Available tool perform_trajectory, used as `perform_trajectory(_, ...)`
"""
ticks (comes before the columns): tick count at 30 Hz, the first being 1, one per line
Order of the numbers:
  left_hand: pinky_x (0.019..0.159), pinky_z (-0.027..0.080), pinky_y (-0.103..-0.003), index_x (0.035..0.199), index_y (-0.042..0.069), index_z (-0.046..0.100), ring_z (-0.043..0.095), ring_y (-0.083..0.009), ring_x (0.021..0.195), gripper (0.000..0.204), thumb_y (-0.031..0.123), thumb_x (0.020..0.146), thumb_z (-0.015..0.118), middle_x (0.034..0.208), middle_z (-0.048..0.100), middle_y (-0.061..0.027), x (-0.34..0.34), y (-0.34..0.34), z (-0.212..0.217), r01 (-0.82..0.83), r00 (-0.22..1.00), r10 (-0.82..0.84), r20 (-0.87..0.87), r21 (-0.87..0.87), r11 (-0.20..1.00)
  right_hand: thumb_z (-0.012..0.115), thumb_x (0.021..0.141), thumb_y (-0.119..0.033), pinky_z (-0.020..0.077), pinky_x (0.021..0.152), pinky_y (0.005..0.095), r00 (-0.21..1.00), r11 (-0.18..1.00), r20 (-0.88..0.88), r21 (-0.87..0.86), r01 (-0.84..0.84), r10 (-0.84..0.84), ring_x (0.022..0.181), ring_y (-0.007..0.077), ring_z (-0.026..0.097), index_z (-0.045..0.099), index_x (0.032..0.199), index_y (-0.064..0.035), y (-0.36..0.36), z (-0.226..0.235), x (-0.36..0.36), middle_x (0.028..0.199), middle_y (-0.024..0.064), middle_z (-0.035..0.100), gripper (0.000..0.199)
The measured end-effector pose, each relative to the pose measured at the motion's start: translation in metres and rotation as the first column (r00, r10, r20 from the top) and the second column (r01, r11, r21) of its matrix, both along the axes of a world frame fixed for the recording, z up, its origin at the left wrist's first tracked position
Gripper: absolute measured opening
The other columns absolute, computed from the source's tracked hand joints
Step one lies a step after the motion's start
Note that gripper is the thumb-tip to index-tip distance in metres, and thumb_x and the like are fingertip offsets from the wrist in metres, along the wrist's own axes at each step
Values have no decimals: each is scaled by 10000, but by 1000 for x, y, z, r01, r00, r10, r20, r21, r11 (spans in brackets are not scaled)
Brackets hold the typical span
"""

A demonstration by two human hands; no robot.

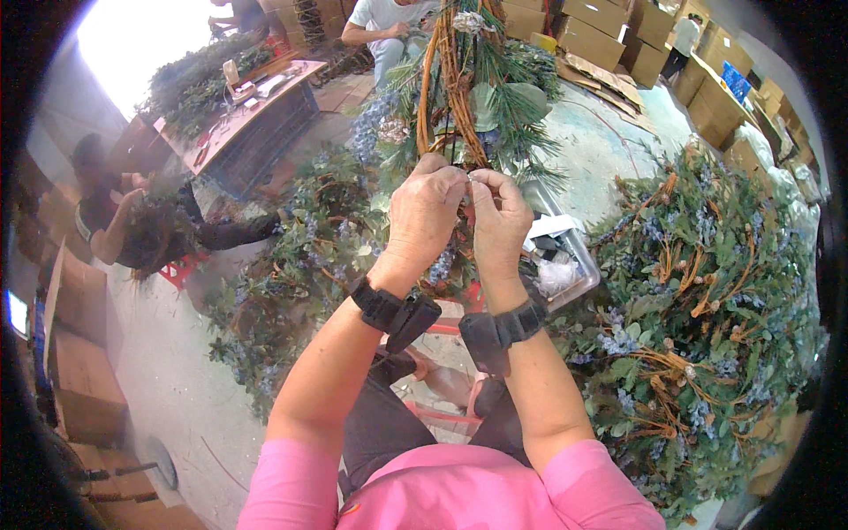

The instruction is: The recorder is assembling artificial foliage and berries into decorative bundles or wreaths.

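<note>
A wreath (459,79) of brown twigs, green sprigs and small blue flowers is held up in front of me. My left hand (424,216) and my right hand (499,221) meet at its lower edge, fingertips pinched together on a thin stem or wire of the wreath. Both wrists carry black bands. What exactly lies between the fingertips is too small to tell.
Piles of similar wreaths lie at the right (707,300) and at the left (291,265). A clear plastic tray (565,256) with scraps sits below the hands. One person (132,221) crouches at left, another (389,26) sits at the back. A table (256,115) and cardboard boxes (609,31) stand around.
</note>
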State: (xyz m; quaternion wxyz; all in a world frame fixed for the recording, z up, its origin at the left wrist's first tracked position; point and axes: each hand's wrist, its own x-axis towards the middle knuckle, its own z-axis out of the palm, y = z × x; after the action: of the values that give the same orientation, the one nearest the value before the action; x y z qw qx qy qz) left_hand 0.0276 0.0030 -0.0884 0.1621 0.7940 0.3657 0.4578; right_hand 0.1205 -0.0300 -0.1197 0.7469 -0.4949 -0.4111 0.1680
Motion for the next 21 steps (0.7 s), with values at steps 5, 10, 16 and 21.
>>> perform_trajectory(5,668,459,-334,816,36,630,588,-287,760,87,97,770,590,849,573,-103,0,0,-3,5,999,-5,42,6,1000,584,831,-62,408,534,207,1000,1000,-4,-16,1,-1,598,59,497,603,837,-17,-1,4,-1,716,0,577,49)
perform_trajectory(10,667,456,-330,819,35,622,585,-286,760,77,88,778,585,849,567,-97,0,1,-4,24,995,-23,101,-3,1000,571,835,-56,405,506,197,994,996,-81,-34,-82,79,568,52,487,605,854,-17,-3,3,-1,716,-6,573,55)
perform_trajectory(16,660,449,-383,769,42,610,578,-317,752,73,98,781,564,841,558,-100,0,-1,-3,22,994,-20,110,-21,1000,545,843,-41,418,498,195,996,997,-64,-46,-66,63,568,53,503,608,927,-4,-7,7,-2,731,3,581,111)
perform_trajectory(21,658,449,-336,806,35,609,575,-291,756,64,83,795,569,861,559,-98,0,-2,-4,22,996,-20,89,-28,999,548,839,-35,421,508,193,998,997,-54,-58,-48,45,569,53,504,614,925,-5,-8,11,-3,745,4,590,112)
